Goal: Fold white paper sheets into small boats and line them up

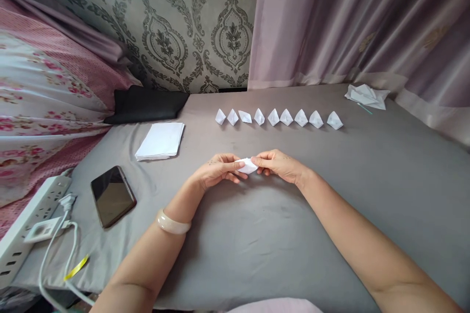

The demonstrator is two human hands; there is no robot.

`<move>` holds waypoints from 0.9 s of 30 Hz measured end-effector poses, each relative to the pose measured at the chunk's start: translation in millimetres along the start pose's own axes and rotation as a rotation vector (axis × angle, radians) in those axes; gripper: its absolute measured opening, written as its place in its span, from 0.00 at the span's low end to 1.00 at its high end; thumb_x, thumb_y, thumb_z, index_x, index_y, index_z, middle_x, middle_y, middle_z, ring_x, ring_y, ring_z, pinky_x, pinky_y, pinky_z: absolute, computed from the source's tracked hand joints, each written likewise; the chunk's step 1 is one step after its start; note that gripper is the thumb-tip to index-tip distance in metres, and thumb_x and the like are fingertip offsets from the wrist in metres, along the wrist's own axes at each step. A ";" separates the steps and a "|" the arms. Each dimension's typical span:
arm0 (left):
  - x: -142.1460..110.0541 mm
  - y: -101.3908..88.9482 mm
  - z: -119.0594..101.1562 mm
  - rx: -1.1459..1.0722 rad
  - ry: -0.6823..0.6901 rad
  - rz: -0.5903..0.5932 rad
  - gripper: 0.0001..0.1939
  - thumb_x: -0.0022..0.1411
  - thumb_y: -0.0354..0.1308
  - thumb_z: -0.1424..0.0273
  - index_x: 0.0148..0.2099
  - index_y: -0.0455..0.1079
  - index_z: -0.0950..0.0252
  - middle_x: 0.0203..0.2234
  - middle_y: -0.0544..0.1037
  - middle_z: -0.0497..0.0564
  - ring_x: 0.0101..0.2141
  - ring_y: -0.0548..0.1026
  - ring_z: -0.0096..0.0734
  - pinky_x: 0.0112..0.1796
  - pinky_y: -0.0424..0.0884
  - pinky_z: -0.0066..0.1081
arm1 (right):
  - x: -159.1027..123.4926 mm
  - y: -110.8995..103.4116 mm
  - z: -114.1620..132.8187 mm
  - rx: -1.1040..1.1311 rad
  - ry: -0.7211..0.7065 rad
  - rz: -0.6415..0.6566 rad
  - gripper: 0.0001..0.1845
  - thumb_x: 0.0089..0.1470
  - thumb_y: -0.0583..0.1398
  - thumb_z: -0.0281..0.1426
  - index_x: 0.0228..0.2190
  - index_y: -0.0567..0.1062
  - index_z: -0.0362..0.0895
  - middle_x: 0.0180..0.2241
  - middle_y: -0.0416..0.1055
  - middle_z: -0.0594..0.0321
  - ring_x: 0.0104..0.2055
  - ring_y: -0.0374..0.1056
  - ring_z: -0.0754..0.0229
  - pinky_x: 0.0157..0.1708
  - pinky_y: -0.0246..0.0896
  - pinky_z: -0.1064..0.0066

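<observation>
Between my two hands is a small white folded paper boat (248, 166), held just above the grey cloth. My left hand (223, 168) pinches its left end with the thumb on top and fingers beneath. At the other end, the thumb and fingers of my right hand (278, 163) are closed on the paper. Beyond my hands stands a row of several similar folded paper boats (286, 117); the third from the left (245, 116) lies flatter than its neighbours. A stack of white paper sheets (161, 140) lies to the left of the row.
A phone (113, 195) lies at the left, beside a white power strip (35, 220) with cables and a yellow tag (77, 268). A black cloth item (149, 103) rests at the back left. Crumpled white paper (367, 95) sits at the far right, near the curtain (312, 24).
</observation>
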State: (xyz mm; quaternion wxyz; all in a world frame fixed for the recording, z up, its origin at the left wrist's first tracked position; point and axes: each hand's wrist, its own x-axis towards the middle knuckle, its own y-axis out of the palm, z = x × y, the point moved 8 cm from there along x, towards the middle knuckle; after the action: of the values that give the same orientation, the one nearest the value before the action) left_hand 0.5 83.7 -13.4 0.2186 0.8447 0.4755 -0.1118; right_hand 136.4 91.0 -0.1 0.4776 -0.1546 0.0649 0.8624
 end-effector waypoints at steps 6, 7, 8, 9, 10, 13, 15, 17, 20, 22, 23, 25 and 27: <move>0.2 -0.4 0.9 0.011 0.012 -0.021 0.15 0.48 0.70 0.67 0.36 0.74 0.72 0.32 0.79 0.56 0.34 0.79 0.34 0.32 0.76 0.28 | -1.0 4.3 -0.2 -0.079 0.000 0.017 0.22 0.44 0.64 0.48 0.32 0.79 0.42 0.25 0.69 0.64 0.28 0.60 0.66 0.24 0.51 0.75; 0.3 -0.7 0.5 0.019 0.018 -0.030 0.15 0.48 0.70 0.67 0.35 0.75 0.72 0.32 0.79 0.56 0.33 0.79 0.34 0.32 0.76 0.28 | -1.3 5.2 0.3 -0.097 -0.003 0.017 0.22 0.44 0.65 0.48 0.32 0.80 0.42 0.25 0.70 0.64 0.29 0.61 0.66 0.25 0.52 0.75; 0.3 -0.9 0.1 0.025 0.023 -0.038 0.15 0.47 0.70 0.67 0.35 0.75 0.72 0.31 0.79 0.57 0.33 0.78 0.34 0.33 0.75 0.29 | -1.4 6.0 0.5 -0.111 -0.003 0.018 0.22 0.44 0.65 0.48 0.32 0.80 0.42 0.26 0.71 0.63 0.29 0.62 0.66 0.25 0.52 0.75; 0.3 -1.1 -0.3 0.028 0.028 -0.045 0.16 0.47 0.70 0.67 0.35 0.75 0.72 0.31 0.79 0.57 0.33 0.78 0.34 0.34 0.75 0.29 | -1.5 6.7 0.4 -0.121 -0.002 0.017 0.22 0.44 0.65 0.48 0.32 0.80 0.42 0.26 0.72 0.62 0.30 0.63 0.65 0.25 0.53 0.75; 0.3 -1.3 -0.9 0.026 0.035 -0.053 0.16 0.46 0.71 0.67 0.35 0.75 0.72 0.32 0.79 0.57 0.33 0.78 0.34 0.35 0.75 0.30 | -1.5 7.3 0.0 -0.125 0.003 0.018 0.22 0.45 0.64 0.48 0.32 0.80 0.42 0.27 0.73 0.62 0.30 0.64 0.65 0.25 0.54 0.75; 0.2 -2.0 -4.0 0.012 0.073 -0.076 0.14 0.46 0.71 0.67 0.33 0.75 0.72 0.32 0.79 0.56 0.32 0.78 0.32 0.39 0.74 0.32 | -1.6 8.5 -3.0 -0.078 0.045 0.022 0.21 0.47 0.64 0.47 0.33 0.80 0.43 0.34 0.76 0.59 0.33 0.69 0.64 0.26 0.59 0.77; 0.1 -2.1 -7.0 0.014 0.114 -0.088 0.13 0.47 0.70 0.67 0.33 0.75 0.71 0.31 0.79 0.55 0.32 0.78 0.31 0.40 0.73 0.32 | -2.2 8.9 -6.4 -0.003 0.096 0.021 0.21 0.47 0.65 0.46 0.35 0.80 0.43 0.39 0.77 0.57 0.35 0.72 0.63 0.27 0.63 0.78; -0.2 -1.3 -10.5 0.022 0.164 -0.095 0.13 0.48 0.69 0.66 0.33 0.75 0.70 0.32 0.80 0.55 0.33 0.77 0.31 0.40 0.73 0.32 | -2.9 8.7 -8.8 0.074 0.141 0.008 0.21 0.46 0.66 0.45 0.36 0.79 0.43 0.41 0.77 0.55 0.35 0.73 0.62 0.28 0.67 0.77; -0.9 0.3 -14.4 0.041 0.223 -0.105 0.14 0.49 0.68 0.65 0.34 0.74 0.70 0.33 0.79 0.54 0.34 0.77 0.32 0.42 0.72 0.34 | -3.1 7.5 -7.6 0.142 0.144 -0.018 0.18 0.46 0.67 0.42 0.34 0.80 0.40 0.39 0.77 0.54 0.36 0.74 0.62 0.32 0.70 0.77; -1.3 0.8 -15.6 0.058 0.247 -0.115 0.14 0.49 0.68 0.66 0.35 0.74 0.69 0.34 0.79 0.54 0.34 0.77 0.32 0.42 0.72 0.35 | -3.0 7.1 -6.1 0.158 0.131 -0.026 0.16 0.46 0.68 0.40 0.31 0.80 0.39 0.37 0.77 0.54 0.36 0.73 0.63 0.34 0.70 0.78; -1.3 0.9 -16.0 0.065 0.258 -0.119 0.13 0.49 0.68 0.66 0.35 0.74 0.69 0.35 0.79 0.53 0.34 0.77 0.31 0.42 0.72 0.35 | -3.0 7.0 -5.8 0.162 0.129 -0.030 0.15 0.45 0.68 0.39 0.30 0.80 0.38 0.35 0.78 0.54 0.36 0.73 0.64 0.35 0.70 0.78; -0.7 0.7 -15.6 0.072 0.271 -0.123 0.13 0.49 0.68 0.67 0.35 0.74 0.69 0.36 0.78 0.53 0.33 0.77 0.30 0.41 0.71 0.35 | -2.9 7.0 -6.2 0.167 0.131 -0.041 0.15 0.45 0.69 0.38 0.28 0.79 0.38 0.33 0.77 0.55 0.36 0.74 0.63 0.36 0.71 0.77; 0.4 -1.0 -14.6 0.073 0.278 -0.140 0.12 0.48 0.68 0.67 0.34 0.73 0.69 0.37 0.78 0.53 0.32 0.76 0.29 0.41 0.71 0.34 | -2.6 6.9 -7.2 0.181 0.133 -0.061 0.15 0.43 0.70 0.37 0.27 0.79 0.37 0.31 0.77 0.55 0.35 0.74 0.62 0.35 0.72 0.76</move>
State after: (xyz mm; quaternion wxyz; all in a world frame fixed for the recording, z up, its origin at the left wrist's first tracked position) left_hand -0.4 91.4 -1.0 0.1113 0.8242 0.5547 -0.0260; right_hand 133.3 83.4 -6.2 0.5105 -0.1698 0.1693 0.8258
